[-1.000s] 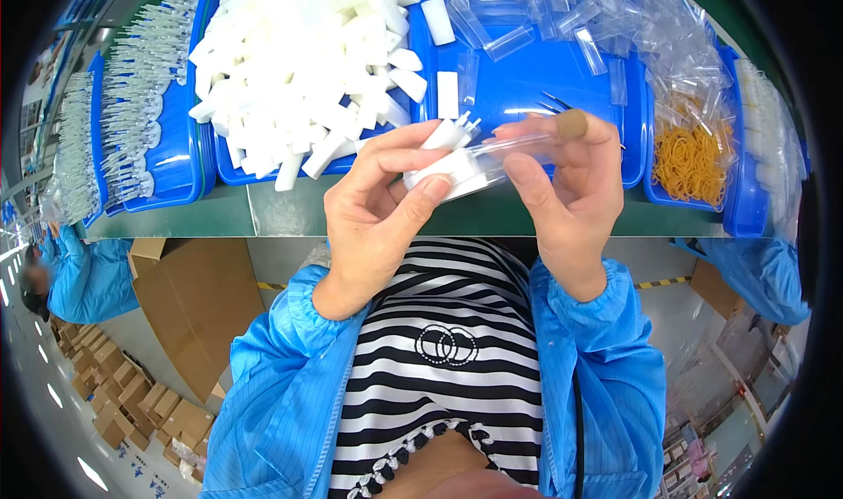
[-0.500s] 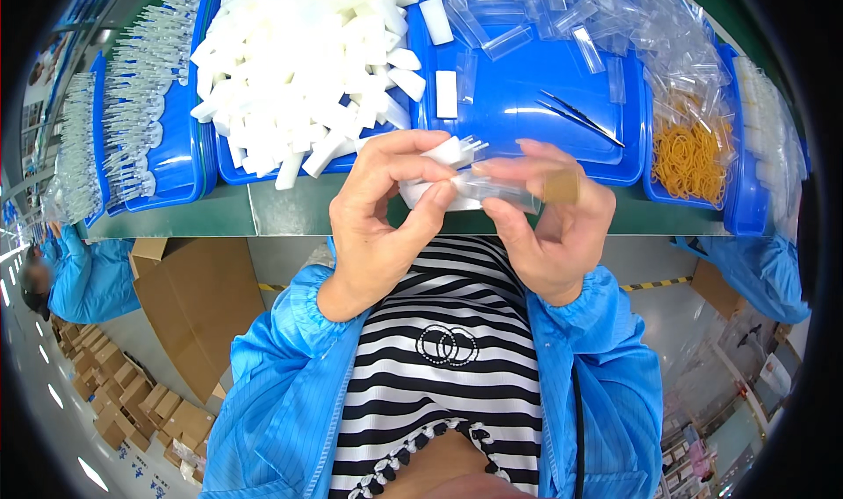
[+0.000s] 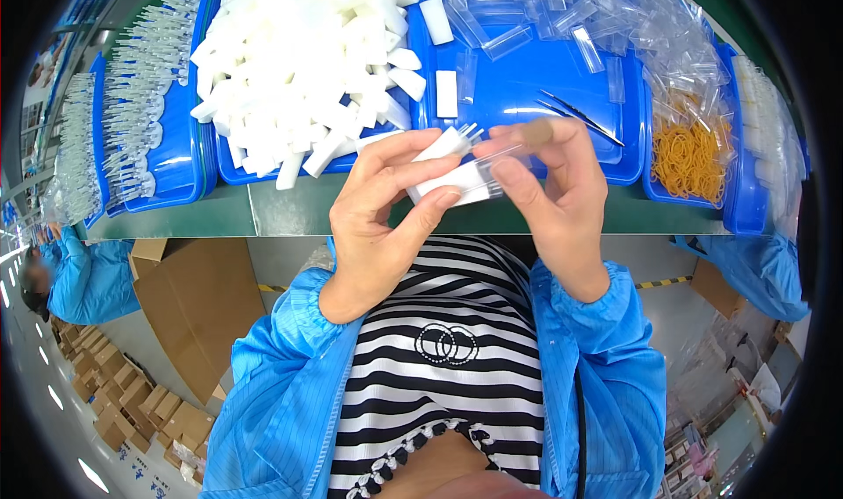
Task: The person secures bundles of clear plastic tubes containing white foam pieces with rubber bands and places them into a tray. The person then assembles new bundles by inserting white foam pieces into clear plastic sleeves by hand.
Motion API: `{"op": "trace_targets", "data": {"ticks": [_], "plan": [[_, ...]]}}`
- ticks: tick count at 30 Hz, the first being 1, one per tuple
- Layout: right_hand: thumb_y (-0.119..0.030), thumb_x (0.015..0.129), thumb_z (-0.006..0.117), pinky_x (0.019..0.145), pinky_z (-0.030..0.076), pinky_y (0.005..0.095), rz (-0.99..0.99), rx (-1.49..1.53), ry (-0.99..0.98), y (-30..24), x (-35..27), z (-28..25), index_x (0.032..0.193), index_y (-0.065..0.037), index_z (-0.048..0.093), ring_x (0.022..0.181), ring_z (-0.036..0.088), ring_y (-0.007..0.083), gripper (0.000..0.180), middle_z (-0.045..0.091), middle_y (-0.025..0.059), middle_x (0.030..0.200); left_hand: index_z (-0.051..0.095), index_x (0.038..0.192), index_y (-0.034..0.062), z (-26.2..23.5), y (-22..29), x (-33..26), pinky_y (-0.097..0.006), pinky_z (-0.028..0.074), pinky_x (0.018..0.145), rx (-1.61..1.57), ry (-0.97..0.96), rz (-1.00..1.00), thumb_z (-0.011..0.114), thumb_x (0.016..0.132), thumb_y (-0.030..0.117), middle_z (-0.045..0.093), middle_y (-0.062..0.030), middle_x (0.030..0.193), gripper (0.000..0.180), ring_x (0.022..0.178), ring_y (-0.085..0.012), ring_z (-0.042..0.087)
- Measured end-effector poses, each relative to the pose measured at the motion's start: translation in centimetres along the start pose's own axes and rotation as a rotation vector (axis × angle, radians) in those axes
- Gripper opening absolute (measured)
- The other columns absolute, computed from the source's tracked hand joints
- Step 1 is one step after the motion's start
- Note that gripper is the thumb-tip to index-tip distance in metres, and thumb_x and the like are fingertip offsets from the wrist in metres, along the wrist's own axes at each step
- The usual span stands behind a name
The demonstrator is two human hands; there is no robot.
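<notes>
Pinched by the fingers of my left hand [image 3: 378,205] are white foam pieces [image 3: 439,170], lying close together at a slant. Several thin whitish tips [image 3: 471,133] stick out beyond the upper piece. My right hand [image 3: 566,192] grips a clear plastic sleeve [image 3: 476,179] between thumb and fingers, its near end against or around the foam; the exact overlap cannot be told. A tan covering [image 3: 536,132] wraps one right fingertip. Both hands are above the front edge of the green table [image 3: 290,208].
Ahead stand a blue bin with heaped white foam pieces [image 3: 290,69] and a blue tray [image 3: 509,122] holding clear sleeves [image 3: 571,12] and dark tweezers [image 3: 580,117]. Yellow rubber bands [image 3: 689,161] fill a bin at right. Thin-tipped clear parts [image 3: 145,104] lie left. Co-workers in blue flank me.
My right hand has turned and lifted slightly, bringing the clear sleeve up at a slant. The foam in my left hand has tilted, and its pieces show more plainly.
</notes>
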State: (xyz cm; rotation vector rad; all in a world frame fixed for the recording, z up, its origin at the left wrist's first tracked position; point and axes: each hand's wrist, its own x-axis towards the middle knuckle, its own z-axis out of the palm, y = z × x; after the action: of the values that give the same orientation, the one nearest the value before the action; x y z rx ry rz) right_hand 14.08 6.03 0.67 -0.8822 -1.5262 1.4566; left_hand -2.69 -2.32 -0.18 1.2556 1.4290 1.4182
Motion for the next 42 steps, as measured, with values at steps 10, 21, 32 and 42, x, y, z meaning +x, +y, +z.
{"op": "trace_targets", "data": {"ticks": [10, 21, 32, 42], "plan": [[-0.010, 0.089, 0.073, 0.091, 0.047, 0.0290, 0.275, 0.296, 0.006, -1.3, 0.4, -1.9, 0.109, 0.000, 0.054, 0.097, 0.064, 0.0154, 0.029, 0.069, 0.0107, 0.096, 0.060, 0.115, -0.0055, -0.5, -0.6, 0.1, -0.040, 0.055, 0.098, -0.471, -0.116, 0.032, 0.067, 0.085, -0.010, 0.050, -0.0175, 0.128, 0.031, 0.123, -0.0315, 0.056], [-0.011, 0.084, 0.078, 0.096, 0.045, 0.0312, 0.078, 0.192, -0.130, -0.3, 0.5, -1.8, 0.108, -0.002, 0.055, 0.104, 0.061, 0.0159, 0.034, 0.069, 0.0095, 0.103, 0.050, 0.125, -0.0021, -0.9, 0.3, 0.8, -0.041, 0.048, 0.102, -0.476, -0.189, -0.104, 0.071, 0.086, 0.001, 0.048, -0.0181, 0.133, 0.044, 0.124, -0.0279, 0.053], [-0.007, 0.089, 0.069, 0.090, 0.048, 0.0309, -0.092, 0.054, -0.341, 0.0, 3.4, -2.7, 0.104, -0.003, 0.065, 0.101, 0.062, 0.0162, 0.017, 0.065, 0.0068, 0.105, 0.052, 0.123, -0.0015, -1.3, 0.8, 0.6, -0.040, 0.044, 0.105, -0.562, -0.209, -0.239, 0.064, 0.092, 0.002, 0.046, -0.0195, 0.140, 0.034, 0.127, -0.0276, 0.050], [-0.003, 0.075, 0.065, 0.082, 0.047, 0.0347, -0.691, -1.461, -0.283, 2.0, 9.1, -3.9, 0.111, -0.007, 0.067, 0.096, 0.058, 0.0225, 0.036, 0.065, 0.0052, 0.099, 0.055, 0.119, 0.0002, -1.3, 1.6, 1.0, -0.048, 0.054, 0.094, -0.836, -0.117, -0.508, 0.062, 0.093, 0.008, 0.052, -0.0196, 0.133, 0.028, 0.118, -0.0288, 0.058]]}}
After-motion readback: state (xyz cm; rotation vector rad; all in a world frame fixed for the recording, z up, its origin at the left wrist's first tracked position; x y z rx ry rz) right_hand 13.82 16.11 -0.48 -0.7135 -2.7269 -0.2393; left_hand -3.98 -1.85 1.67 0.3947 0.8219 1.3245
